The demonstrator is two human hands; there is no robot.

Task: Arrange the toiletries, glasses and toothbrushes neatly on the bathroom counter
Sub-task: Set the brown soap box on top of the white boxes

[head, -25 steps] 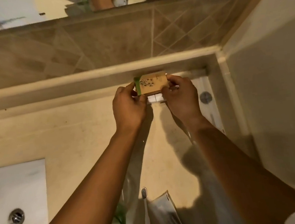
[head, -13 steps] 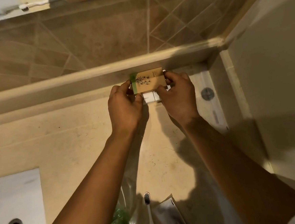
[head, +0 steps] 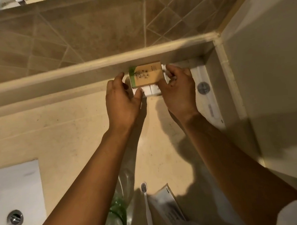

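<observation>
Grip check: right hand (head: 177,90) pinches the brown box (head: 146,75) on its white boxes (head: 151,90) against the back ledge (head: 87,67); left hand (head: 122,100) looks loose beside it. Letting go crooked could topple the stack off the ledge.

No legible text from my feed. The tan cardboard box with a green band (head: 146,75) carries a dark plant drawing and a short printed line near its top edge, too blurred to read. The long white flat packet (head: 207,97) has a round grey emblem and a small grey label strip, unreadable. The white paper sachet (head: 167,206) shows grey print, also blurred.
</observation>
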